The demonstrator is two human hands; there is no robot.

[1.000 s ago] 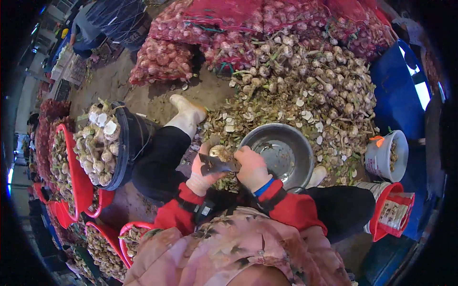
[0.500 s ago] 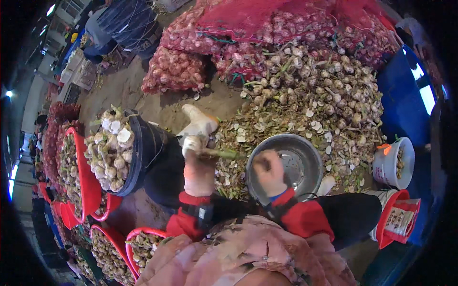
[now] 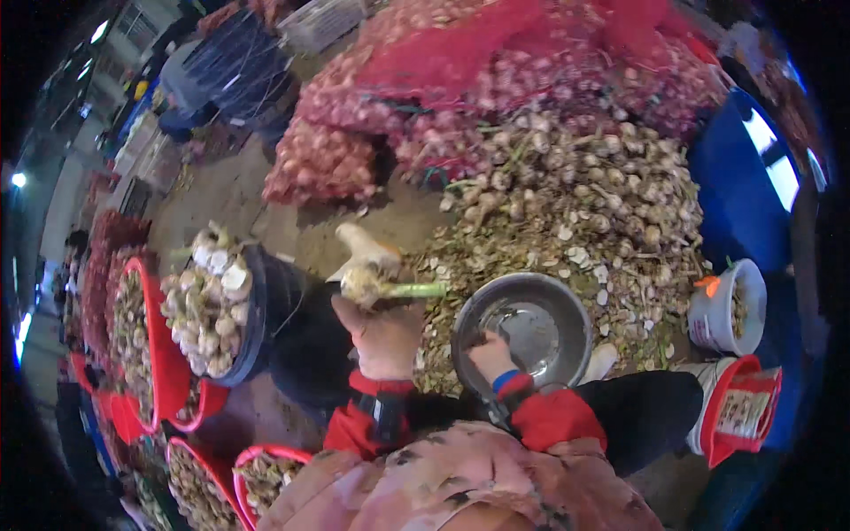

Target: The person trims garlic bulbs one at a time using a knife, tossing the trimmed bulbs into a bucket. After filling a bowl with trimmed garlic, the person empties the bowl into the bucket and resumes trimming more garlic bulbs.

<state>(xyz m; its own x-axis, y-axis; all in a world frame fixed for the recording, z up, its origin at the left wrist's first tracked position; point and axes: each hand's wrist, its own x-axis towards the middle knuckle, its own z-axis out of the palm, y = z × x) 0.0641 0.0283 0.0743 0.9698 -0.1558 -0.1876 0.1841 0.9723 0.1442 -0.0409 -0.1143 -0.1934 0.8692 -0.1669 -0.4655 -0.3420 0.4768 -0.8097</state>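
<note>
My left hand [image 3: 382, 338] is closed around a garlic bulb [image 3: 361, 285], whose cut green stem [image 3: 416, 289] points right. Over the left rim of a grey metal basin [image 3: 580, 354] is my right hand [image 3: 492, 356], its fingers curled. Something small and dark shows at those fingertips, too blurred to name. Left of my leg stands a dark bucket [image 3: 257, 310] heaped with garlic bulbs [image 3: 208, 305]. Beyond the basin lies a large heap of untrimmed garlic [image 3: 620, 168], with stem and skin scraps [image 3: 496, 252] spread at its near side.
Red mesh sacks of garlic [image 3: 323, 164] line the back. Red tubs [image 3: 173, 345] with garlic stand at the left. On the right are a white bucket [image 3: 704, 314], a red-and-white container [image 3: 722, 416] and a blue barrier [image 3: 739, 195]. Another person [image 3: 184, 80] bends at the far left.
The garlic in my left hand now shows sharply, its stem still pointing right. My right hand has dropped slightly, toward the basin's left rim. The whole view has shifted a little.
</note>
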